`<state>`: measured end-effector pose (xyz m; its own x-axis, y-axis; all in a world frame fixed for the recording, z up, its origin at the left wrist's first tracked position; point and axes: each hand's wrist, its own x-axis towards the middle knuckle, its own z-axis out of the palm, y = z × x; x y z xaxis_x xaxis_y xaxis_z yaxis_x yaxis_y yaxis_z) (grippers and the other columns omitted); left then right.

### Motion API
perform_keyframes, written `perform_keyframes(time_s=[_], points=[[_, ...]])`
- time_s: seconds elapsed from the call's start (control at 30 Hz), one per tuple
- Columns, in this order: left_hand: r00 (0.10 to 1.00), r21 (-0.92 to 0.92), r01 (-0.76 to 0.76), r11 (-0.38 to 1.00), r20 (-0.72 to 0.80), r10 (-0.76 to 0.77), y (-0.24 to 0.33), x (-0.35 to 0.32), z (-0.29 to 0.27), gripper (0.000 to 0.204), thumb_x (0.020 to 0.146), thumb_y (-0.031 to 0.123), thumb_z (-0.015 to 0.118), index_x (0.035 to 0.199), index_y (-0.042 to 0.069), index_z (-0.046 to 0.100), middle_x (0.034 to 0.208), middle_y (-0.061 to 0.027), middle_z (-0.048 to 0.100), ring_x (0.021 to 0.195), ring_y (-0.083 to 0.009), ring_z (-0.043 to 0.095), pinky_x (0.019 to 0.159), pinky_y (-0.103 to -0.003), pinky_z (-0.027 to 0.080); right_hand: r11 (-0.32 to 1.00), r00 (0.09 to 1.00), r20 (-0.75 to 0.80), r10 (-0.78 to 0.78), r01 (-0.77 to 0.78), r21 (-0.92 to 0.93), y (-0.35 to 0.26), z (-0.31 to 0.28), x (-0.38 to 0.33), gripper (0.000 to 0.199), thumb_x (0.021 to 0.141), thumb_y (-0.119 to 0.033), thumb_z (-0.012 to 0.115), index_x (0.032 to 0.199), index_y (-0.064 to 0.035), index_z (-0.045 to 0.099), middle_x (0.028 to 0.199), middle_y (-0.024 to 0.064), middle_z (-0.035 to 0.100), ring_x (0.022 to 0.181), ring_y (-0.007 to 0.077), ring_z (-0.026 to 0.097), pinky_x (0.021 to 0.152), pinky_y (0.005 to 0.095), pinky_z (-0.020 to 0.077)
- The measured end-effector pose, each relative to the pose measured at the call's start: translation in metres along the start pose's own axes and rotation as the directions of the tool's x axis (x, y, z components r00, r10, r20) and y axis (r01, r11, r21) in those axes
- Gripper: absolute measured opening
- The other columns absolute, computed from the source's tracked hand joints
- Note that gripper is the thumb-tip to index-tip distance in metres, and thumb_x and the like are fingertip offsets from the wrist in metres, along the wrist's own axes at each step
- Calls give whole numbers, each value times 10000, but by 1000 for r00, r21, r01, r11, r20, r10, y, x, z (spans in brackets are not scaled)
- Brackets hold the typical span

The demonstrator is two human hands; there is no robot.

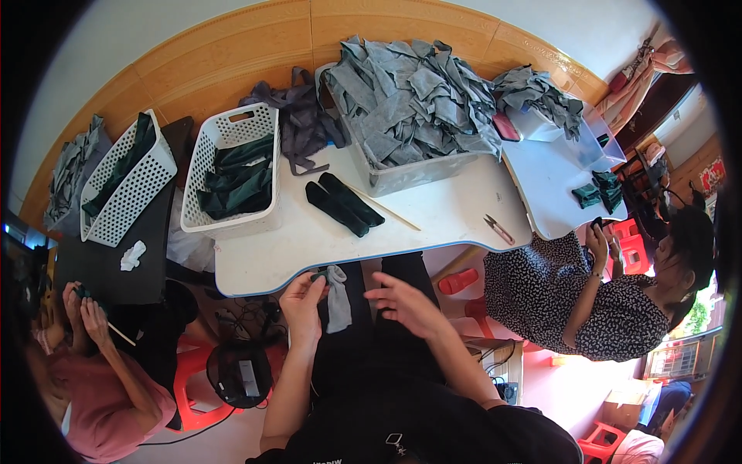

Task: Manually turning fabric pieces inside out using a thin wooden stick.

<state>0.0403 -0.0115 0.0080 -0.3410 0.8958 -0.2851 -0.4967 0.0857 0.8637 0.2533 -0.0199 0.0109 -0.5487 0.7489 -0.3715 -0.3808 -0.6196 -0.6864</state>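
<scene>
grey cloth strips (410, 100) in bin (410, 177)

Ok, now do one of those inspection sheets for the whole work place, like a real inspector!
Surface: white table with a blue edge, partly covered.
Things in hand: grey cloth, with a dark green bit at the fingertips.
Clutter: tub heaped with grey strips; white basket of dark green pieces; two more dark green pieces beside a thin stick; snips near the right edge.
Hands: left hand pinches the cloth; right hand is open, holding nothing.
Cables: black cable on the floor, lower left.
Surroundings: a person in a pink top at left, another in a patterned dress at right; red slipper on the floor.
</scene>
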Motion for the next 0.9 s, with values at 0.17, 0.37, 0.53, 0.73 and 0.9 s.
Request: perform_keyframes(time_s=[0.17, 0.37, 0.53, 0.73, 0.9], points=[[991, -78, 88, 993, 108, -79, 3, 0, 8, 116, 858, 6, 666, 970, 6, 637, 844, -41, 657, 687, -115, 639, 649, -244, 541, 994, 993, -117, -31, 18, -112, 15, 34, 9, 667, 885, -137, 655, 1458, -79, 318, 1168, 75, 600, 1084, 186, 584, 948, 320, 459], [955, 141, 126, 982, 250, -158, 30, 10, -13, 113, 862, -3, 640, 968, 18, 608, 901, -57, 649, 793, -145, 645, 739, -268, 556, 840, 962, -207, -177, 257, 478, -34, 15, 1, 597, 858, -64, 630, 1403, -107, 390, 888, 39, 621, 730, 142, 619, 757, 328, 513], [899, 210, -238, 948, 418, 133, 32, 4, 5, 266, 845, -28, 645, 1108, -19, 607, 1050, -66, 631, 967, -138, 619, 890, -267, 477, 793, 995, -44, -91, 99, 601, -44, 27, 22, 455, 909, -93, 561, 1352, -107, 459, 735, -30, 535, 607, 53, 455, 658, 264, 394], [836, 240, -121, 963, 548, -32, 32, 0, 11, 295, 818, -93, 660, 1101, -20, 628, 1095, -74, 622, 931, -128, 628, 850, -236, 498, 763, 995, -37, -91, 93, 639, -50, 38, 43, 440, 922, -101, 550, 1352, -85, 455, 734, -43, 506, 606, 51, 447, 646, 238, 374], [892, 203, -58, 977, 451, -41, 19, -4, 8, 213, 806, -104, 671, 1007, -32, 661, 982, -52, 635, 869, -121, 636, 794, -227, 509, 787, 990, -128, -59, 125, 604, -55, 54, 51, 432, 950, -152, 542, 1362, -74, 439, 739, -25, 511, 632, 64, 465, 660, 227, 387]])
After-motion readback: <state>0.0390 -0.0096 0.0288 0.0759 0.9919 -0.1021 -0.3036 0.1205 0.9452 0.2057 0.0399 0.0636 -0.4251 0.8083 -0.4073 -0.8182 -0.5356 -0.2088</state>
